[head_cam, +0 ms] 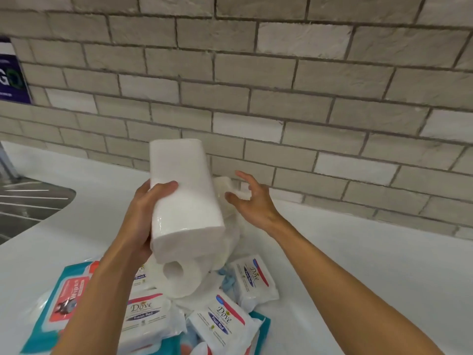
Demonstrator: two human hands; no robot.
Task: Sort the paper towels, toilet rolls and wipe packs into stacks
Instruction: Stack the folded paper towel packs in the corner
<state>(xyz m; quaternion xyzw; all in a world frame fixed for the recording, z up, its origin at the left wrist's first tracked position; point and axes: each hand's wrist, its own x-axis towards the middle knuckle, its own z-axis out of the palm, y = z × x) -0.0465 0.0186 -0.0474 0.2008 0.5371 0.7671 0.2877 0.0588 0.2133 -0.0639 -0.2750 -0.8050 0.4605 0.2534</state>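
- A steel sink (28, 201) with a ribbed drainboard is seen at the far left, set into the white tabletop (358, 252).
- A large teal and red wipes pack (65, 301) is laid flat at the near left, partly hidden under the left forearm.
- A tall white plastic-wrapped pack of paper towels (184, 198) is held above the pile by the left hand (147, 208); the fingers are wrapped round its left side, and the pack is tilted with its top leaning left and away.
- A white toilet roll (179, 276) is seen on its side directly below the held pack, its hollow core turned toward the camera.
- Three small white Dove wipe packs are scattered near the roll: one (147, 319) to its near left, one (222, 324) in the near middle, and one (254, 278) to its right.
- More white rolls (226, 190) are partly hidden behind the held pack, against the wall.
- The right hand (249, 198) is held in the air just right of the pack, fingers spread wide and curled, holding nothing.
- A grey brick wall (332, 98) closes the far side.
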